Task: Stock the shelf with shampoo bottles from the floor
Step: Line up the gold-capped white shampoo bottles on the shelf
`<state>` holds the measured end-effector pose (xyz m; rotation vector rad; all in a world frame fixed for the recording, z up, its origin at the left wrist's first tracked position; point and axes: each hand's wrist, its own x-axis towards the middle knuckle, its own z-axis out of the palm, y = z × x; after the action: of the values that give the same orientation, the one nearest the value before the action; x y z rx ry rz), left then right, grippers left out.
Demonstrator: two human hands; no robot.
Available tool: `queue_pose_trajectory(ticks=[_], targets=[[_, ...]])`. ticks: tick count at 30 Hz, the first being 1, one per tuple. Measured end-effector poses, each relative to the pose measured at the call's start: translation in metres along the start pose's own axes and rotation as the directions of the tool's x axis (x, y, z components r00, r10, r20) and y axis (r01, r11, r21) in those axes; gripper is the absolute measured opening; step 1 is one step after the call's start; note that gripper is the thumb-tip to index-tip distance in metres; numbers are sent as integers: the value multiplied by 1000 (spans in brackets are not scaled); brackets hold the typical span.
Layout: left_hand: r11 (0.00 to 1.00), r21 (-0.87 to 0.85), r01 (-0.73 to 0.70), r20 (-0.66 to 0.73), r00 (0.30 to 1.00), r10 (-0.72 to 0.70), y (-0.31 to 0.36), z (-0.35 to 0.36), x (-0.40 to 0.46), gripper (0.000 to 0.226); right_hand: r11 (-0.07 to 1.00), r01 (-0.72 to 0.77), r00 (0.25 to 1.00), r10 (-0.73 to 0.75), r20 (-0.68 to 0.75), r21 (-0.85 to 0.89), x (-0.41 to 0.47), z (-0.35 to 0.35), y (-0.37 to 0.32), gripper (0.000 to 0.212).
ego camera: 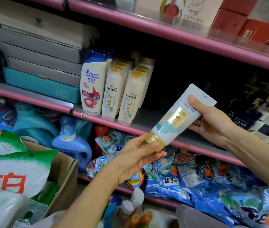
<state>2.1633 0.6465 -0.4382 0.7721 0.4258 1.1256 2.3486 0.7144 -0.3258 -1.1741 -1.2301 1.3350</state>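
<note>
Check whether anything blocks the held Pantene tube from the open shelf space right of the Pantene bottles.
Nothing visible does. The Pantene tube, held by the left hand and right hand, is in front of the bare shelf between the Pantene bottles and the Clear bottles.

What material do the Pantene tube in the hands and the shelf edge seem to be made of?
Pantene tube: probably soft plastic, with a flat crimped end, a smooth printed skin and a glossy gold cap. Shelf edge: perhaps painted metal, pink with a slight sheen; not certain.

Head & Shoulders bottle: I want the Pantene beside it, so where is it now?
In the head view, the Head & Shoulders bottle stands left of centre on the middle shelf, between the stacked boxes and the Pantene bottles.
</note>
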Motion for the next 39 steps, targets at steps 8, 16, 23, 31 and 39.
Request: queue_pose_trajectory(ticks=[8,16,23,31,39], targets=[[981,-176,-83,-82,994,69,0,2,9,63,989,-34,972,67,225,-146,-9,19,21,46],[982,-26,-189,-289,941,174,0,6,23,49,995,-89,960,100,261,-55,5,32,35,51],[728,682,-76,-472,714,517,6,-5,46,27,988,96,995,-95,11,-119,46,28,41,45],[427,863,270,-502,372,781,3,-26,71,62,820,220,952,-299,-68,-529,97,21,72,47],[346,792,503,-559,369,742,-5,-34,81,78,822,271,941,-336,-42,-500,131,22,100,47]])
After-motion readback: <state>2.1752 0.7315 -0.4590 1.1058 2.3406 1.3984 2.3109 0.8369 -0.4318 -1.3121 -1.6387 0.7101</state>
